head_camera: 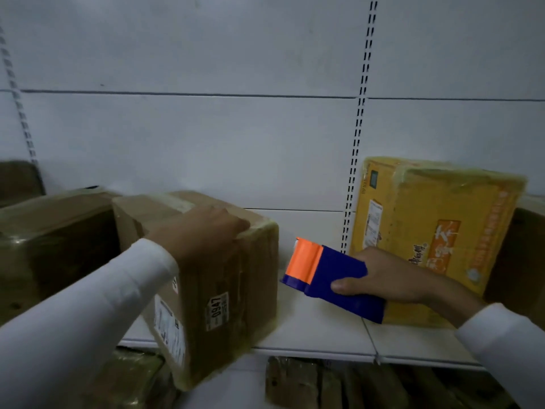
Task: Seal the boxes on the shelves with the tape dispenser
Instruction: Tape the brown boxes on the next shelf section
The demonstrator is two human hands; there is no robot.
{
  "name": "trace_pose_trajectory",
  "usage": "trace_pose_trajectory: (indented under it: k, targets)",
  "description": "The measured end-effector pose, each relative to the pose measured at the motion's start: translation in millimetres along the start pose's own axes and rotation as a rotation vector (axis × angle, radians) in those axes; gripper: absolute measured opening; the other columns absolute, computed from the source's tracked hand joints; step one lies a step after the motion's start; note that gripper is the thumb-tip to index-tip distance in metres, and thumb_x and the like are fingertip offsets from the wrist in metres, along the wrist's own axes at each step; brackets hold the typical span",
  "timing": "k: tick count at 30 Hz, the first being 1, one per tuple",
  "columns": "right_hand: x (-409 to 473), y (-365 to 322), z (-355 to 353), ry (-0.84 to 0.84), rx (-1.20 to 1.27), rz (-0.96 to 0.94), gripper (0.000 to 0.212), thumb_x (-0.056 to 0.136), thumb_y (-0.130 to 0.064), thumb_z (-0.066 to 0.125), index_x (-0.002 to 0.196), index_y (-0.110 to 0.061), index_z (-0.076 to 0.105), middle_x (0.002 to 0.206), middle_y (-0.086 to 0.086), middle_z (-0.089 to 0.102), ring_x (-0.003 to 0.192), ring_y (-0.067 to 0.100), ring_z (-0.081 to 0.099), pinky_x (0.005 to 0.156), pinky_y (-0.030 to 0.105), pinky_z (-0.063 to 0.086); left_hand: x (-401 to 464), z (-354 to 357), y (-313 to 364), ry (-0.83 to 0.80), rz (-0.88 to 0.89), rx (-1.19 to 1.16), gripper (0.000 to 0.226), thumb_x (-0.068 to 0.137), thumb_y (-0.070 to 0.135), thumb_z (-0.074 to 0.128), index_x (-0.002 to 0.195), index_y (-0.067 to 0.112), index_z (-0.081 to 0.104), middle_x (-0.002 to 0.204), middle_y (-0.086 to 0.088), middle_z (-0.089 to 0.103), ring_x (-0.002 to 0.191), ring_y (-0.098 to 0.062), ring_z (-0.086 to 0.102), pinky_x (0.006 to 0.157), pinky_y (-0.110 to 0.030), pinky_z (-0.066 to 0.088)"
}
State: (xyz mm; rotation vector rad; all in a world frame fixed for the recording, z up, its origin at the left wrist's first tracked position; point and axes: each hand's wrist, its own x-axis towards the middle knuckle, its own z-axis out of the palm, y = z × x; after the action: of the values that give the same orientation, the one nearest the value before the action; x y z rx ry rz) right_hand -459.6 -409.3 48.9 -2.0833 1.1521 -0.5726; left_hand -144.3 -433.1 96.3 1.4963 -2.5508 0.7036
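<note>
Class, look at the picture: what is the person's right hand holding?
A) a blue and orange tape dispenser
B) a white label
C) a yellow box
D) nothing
A: the right hand grips the blue tape dispenser with the orange front, held over the shelf between the brown box and the yellow box.

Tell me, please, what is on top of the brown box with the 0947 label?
The left hand rests on top of the brown box, fingers over its far upper edge. Yellowish tape runs along the top. The hand covers part of the top, so that area cannot be seen.
</note>
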Motion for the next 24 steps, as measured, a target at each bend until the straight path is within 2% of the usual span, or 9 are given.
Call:
trace_pose_trajectory:
  k: [4, 9, 15, 18, 22, 24]
  targets:
    - [-16.6, -12.2, -5.6, -0.055, 0.047, -0.014, 0.033, 0.072, -0.059, 0.074, 0.074, -0.026, 0.069, 0.069, -0.002, 0.069, 0.062, 0.012, 0.066, 0.054, 0.017, 0.045, -21.1, -9.7, 4.8, -0.012, 0.103, -0.105, 0.055, 0.091, 0.061, 0.041, 0.140, 0.036, 0.039, 0.135, 0.003, 0.056, 0.117, -0.022, 0.055, 0.096, -0.034, 0.042]
    - [-25.9, -37.8, 5.3, -0.005, 0.062, -0.005, 0.036, 0.069, -0.059, 0.075, 0.077, -0.025, 0.072, 0.076, 0.002, 0.073, 0.068, 0.016, 0.070, 0.057, 0.018, 0.049, -35.1, -11.1, -3.8, 0.015, 0.259, -0.145, 0.062, 0.091, 0.062, 0.040, 0.146, 0.034, 0.032, 0.147, 0.008, 0.042, 0.129, -0.016, 0.046, 0.105, -0.032, 0.037]
    - [-33.6, -65.8, 38.7, 0.010, 0.056, 0.038, 0.025, 0.071, -0.056, 0.074, 0.080, -0.032, 0.073, 0.081, -0.002, 0.075, 0.074, 0.013, 0.072, 0.061, 0.017, 0.051, -56.6, -6.3, -20.1, 0.158, 0.462, -0.160, 0.054, 0.097, 0.054, 0.031, 0.143, 0.027, 0.041, 0.140, 0.002, 0.052, 0.124, -0.018, 0.053, 0.097, -0.033, 0.046]
    - [-43.0, -74.0, 50.9, 0.028, 0.070, 0.059, 0.034, 0.073, -0.056, 0.075, 0.088, -0.026, 0.072, 0.088, 0.003, 0.075, 0.082, 0.019, 0.073, 0.067, 0.021, 0.053, -65.4, 3.3, -30.3, 0.262, 0.541, -0.186, 0.051, 0.098, 0.051, 0.032, 0.138, 0.024, 0.048, 0.136, 0.001, 0.057, 0.122, -0.018, 0.055, 0.093, -0.036, 0.051]
    - [-47.6, -91.3, 68.1, 0.059, 0.093, 0.078, 0.023, 0.074, -0.057, 0.072, 0.080, -0.035, 0.071, 0.080, -0.002, 0.074, 0.074, 0.011, 0.071, 0.063, 0.016, 0.049, -57.2, 6.0, -40.8, 0.364, 0.486, -0.100, 0.053, 0.096, 0.055, 0.034, 0.128, 0.022, 0.058, 0.127, -0.002, 0.062, 0.111, -0.025, 0.061, 0.083, -0.039, 0.054]
    - [-48.6, -94.6, 77.4, 0.100, 0.089, 0.084, 0.028, 0.073, -0.058, 0.072, 0.081, -0.031, 0.071, 0.080, -0.002, 0.074, 0.073, 0.012, 0.071, 0.063, 0.016, 0.049, -52.3, 7.1, -41.7, 0.344, 0.422, -0.024, 0.061, 0.093, 0.065, 0.025, 0.123, 0.023, 0.059, 0.119, 0.000, 0.063, 0.102, -0.023, 0.061, 0.079, -0.038, 0.052]
